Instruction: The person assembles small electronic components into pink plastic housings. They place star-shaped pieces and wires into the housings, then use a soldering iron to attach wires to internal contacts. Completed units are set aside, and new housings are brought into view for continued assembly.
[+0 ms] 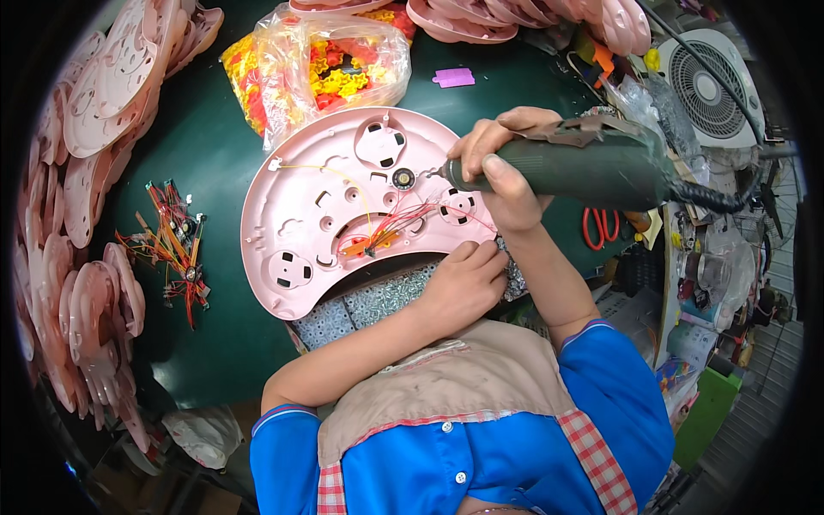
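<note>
A curved pink plastic shell point(296, 202) lies inner side up on the table in front of me. My right hand point(506, 176) is closed round a dark green electric screwdriver point(584, 167), held nearly level, its bit beside a small round black part point(402, 178) in the shell. Whether the bit touches a screw is too small to tell. Red and yellow wires run across the shell to a small orange board point(356, 249). My left hand point(468, 279) is curled by the shell's near right end, above the screw trays; anything in its fingers is hidden.
Trays of small metal screws point(386, 300) sit between the shell and my apron. Wired assemblies point(176, 245) lie in a heap at left, near stacked pink shells point(94, 292). A bag of yellow and red parts point(343, 73) stands behind. Red-handled scissors point(599, 227) and a fan point(708, 86) are at right.
</note>
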{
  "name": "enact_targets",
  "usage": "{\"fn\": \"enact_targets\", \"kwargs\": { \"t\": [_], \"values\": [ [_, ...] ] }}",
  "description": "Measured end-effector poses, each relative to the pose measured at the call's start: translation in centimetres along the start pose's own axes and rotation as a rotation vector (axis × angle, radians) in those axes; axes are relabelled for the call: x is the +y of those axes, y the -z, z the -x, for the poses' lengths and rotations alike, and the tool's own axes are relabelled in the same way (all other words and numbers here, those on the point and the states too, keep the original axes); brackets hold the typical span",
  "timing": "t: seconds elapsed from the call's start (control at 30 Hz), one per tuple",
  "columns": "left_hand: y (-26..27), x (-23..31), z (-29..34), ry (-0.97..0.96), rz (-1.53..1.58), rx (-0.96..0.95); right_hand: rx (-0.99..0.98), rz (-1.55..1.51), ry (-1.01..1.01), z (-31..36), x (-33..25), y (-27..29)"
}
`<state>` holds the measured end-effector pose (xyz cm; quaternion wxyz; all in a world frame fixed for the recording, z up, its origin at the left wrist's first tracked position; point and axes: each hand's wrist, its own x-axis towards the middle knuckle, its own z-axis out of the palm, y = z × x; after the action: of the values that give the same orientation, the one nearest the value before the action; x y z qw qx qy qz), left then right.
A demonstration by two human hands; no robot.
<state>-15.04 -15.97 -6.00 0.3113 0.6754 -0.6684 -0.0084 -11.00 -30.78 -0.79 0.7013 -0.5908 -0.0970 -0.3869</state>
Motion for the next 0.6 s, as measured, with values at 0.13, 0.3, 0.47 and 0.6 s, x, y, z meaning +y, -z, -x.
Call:
{"fn": "enact_targets", "kwargs": {
  "t": [0.13, 0.3, 0.47, 0.6],
  "values": [
    [-0.1, 0.2, 0.0, 0.03, 0.037, -0.006, -0.053, 0.069, -0.039, -0.1, 0.6, -0.9],
    [-0.8, 0.2, 0.2, 0.036, 0.07, 0.049, -0.12, 0.186, -0.019, -0.1, 2.1, -0.2],
    [-1.1, -0.3, -0.3, 0.03, 0.183, 0.1, -0.192, 0.242, -0.046, -0.3, 2.4, -1.1],
    [0.2, -0.2, -0.4, 0.106, 0.357, 0.174, -0.119, 0.071, -0.119, -0.4, 1.8, -0.3]
  ]
}}
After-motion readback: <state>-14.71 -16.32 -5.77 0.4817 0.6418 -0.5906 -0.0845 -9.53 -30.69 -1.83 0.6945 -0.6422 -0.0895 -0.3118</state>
